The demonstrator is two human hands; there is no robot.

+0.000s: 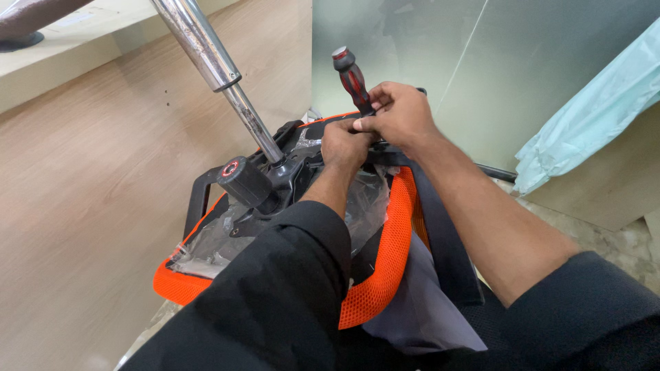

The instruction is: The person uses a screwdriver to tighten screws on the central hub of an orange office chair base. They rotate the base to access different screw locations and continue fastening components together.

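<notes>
1. The seat [385, 254] lies upside down, so its underside mechanism [275, 182] faces up.
2. Left hand [344, 145] pinches the screwdriver [353, 81] shaft, steadying it upright.
3. Right hand [402, 115] closes its grip just below the handle.

- My left hand [344, 145] and right hand [399, 113] crowd together at the far edge of the upturned orange mesh seat [385, 261], leaving no gap between them.
- The screwdriver [352, 80] stands tilted just above my knuckles, blocking the way from above.
- The chrome gas-lift column [220, 75] slants up to my left, with the black knob [240, 180] near its foot.
- Open room lies left, over the wooden panel [82, 206].
- To my right, the black armrest bar [443, 233] and the pale plastic sheet [591, 103] close in.
</notes>
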